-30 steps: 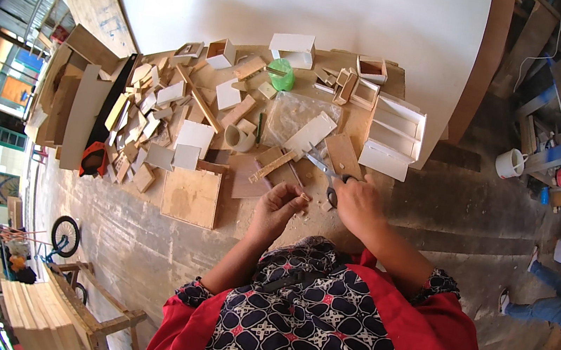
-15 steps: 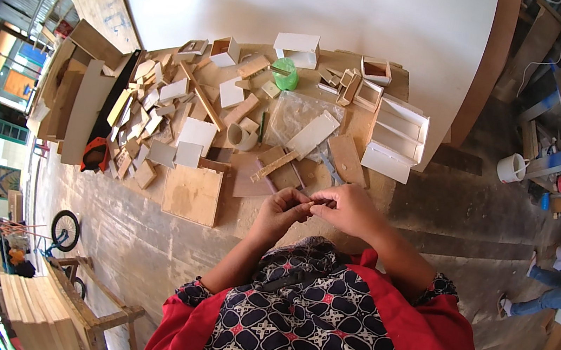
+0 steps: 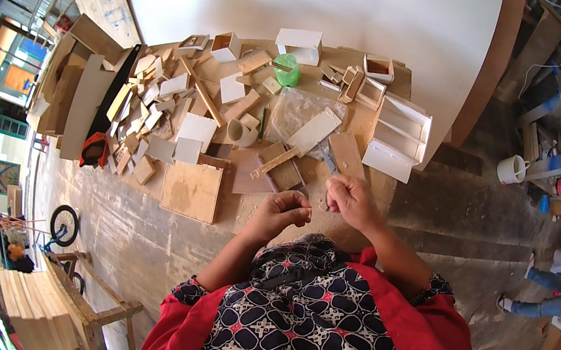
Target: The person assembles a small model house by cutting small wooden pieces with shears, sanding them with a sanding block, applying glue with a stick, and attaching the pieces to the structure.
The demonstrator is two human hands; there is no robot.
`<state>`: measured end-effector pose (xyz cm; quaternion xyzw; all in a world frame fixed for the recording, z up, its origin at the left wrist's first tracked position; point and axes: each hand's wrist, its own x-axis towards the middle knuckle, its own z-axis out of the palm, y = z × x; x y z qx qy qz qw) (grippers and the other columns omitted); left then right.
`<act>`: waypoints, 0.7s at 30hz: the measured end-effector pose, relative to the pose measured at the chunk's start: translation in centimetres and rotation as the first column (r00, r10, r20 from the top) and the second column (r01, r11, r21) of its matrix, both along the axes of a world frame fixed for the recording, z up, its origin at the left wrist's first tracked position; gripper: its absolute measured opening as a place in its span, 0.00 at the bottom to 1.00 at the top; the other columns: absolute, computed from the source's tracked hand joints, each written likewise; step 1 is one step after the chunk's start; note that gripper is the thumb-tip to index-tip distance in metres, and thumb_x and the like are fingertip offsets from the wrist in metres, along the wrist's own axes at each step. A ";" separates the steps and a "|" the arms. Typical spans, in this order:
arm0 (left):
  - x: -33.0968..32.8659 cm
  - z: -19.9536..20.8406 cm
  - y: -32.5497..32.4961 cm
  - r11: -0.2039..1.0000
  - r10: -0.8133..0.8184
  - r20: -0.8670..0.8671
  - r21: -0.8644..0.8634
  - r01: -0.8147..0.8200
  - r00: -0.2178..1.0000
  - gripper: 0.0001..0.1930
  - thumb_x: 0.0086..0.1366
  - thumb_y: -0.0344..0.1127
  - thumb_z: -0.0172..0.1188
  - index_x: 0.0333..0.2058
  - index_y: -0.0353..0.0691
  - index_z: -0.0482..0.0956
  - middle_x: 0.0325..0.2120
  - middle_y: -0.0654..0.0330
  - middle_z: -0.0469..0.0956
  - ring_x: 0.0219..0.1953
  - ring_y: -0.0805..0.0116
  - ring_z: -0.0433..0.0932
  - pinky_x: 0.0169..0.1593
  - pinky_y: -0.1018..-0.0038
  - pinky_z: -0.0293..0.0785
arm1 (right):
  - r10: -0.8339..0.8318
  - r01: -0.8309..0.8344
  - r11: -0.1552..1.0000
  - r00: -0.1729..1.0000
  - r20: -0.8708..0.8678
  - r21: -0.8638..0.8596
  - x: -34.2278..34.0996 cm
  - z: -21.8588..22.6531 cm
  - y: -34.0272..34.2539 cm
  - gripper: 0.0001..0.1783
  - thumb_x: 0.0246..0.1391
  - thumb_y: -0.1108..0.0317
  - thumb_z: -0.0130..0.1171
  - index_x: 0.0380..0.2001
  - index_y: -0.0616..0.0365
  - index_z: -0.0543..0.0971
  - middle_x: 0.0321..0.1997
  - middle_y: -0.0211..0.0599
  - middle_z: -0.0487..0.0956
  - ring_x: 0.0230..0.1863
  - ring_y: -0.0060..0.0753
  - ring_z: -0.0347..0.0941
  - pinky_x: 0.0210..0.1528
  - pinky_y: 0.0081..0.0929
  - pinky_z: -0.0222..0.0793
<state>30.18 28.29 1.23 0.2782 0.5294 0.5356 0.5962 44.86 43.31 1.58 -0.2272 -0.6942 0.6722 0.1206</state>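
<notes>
My left hand (image 3: pixel 280 213) is over the near edge of the workbench (image 3: pixel 236 215), thumb and fingers pinched together; whatever they hold is too small to make out. To its right, and apart from it, is my right hand (image 3: pixel 356 203), with fingers curled closed and their contents hidden. Just beyond the right hand lies a thin blue-grey tool (image 3: pixel 329 159), partly covered by that hand. Nearest beyond the left hand is a small open wooden frame (image 3: pixel 287 176) with a narrow wood strip (image 3: pixel 275 163) across it. A white board (image 3: pixel 314 131) rests on clear plastic film (image 3: pixel 282 108).
A heap of wood offcuts (image 3: pixel 136 113) and an orange-handled handsaw (image 3: pixel 95 149) occupy the left. A green cup (image 3: pixel 286 69) stands at the back, a white compartment box (image 3: pixel 399 137) at right. A large white panel (image 3: pixel 317 3) rises behind. Another person (image 3: pixel 549 285) is far right.
My hands, together before, have come apart. The right hand has moved slightly right and curled closed; the left has shifted slightly down and stays pinched.
</notes>
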 end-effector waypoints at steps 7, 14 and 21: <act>0.4 1.3 -0.1 0.984 0.175 0.000 -0.045 -0.175 0.985 0.13 0.63 0.32 0.57 0.45 0.36 0.71 0.31 0.60 0.78 0.33 0.75 0.76 0.39 0.79 0.73 | 0.098 -0.093 0.992 0.994 -0.054 0.080 -0.2 -0.2 -1.2 0.12 0.58 0.63 0.54 0.32 0.63 0.78 0.22 0.31 0.77 0.23 0.16 0.70 0.26 0.20 0.66; 0.8 1.0 -0.6 0.966 0.253 0.131 0.009 -0.257 0.958 0.13 0.63 0.32 0.58 0.45 0.36 0.74 0.33 0.59 0.79 0.34 0.73 0.78 0.39 0.77 0.75 | 0.109 -0.087 0.875 0.994 0.017 -0.475 -0.5 -0.1 -1.4 0.09 0.56 0.63 0.57 0.33 0.58 0.79 0.28 0.25 0.79 0.26 0.14 0.71 0.29 0.15 0.68; 0.6 -0.1 -1.4 0.966 0.244 0.038 0.083 -0.247 0.969 0.07 0.61 0.30 0.60 0.37 0.36 0.78 0.31 0.61 0.79 0.34 0.73 0.77 0.39 0.77 0.74 | 0.179 -0.154 0.885 0.984 0.016 -0.440 -0.9 -0.1 -2.0 0.10 0.57 0.63 0.56 0.33 0.59 0.79 0.27 0.27 0.79 0.26 0.15 0.71 0.28 0.15 0.69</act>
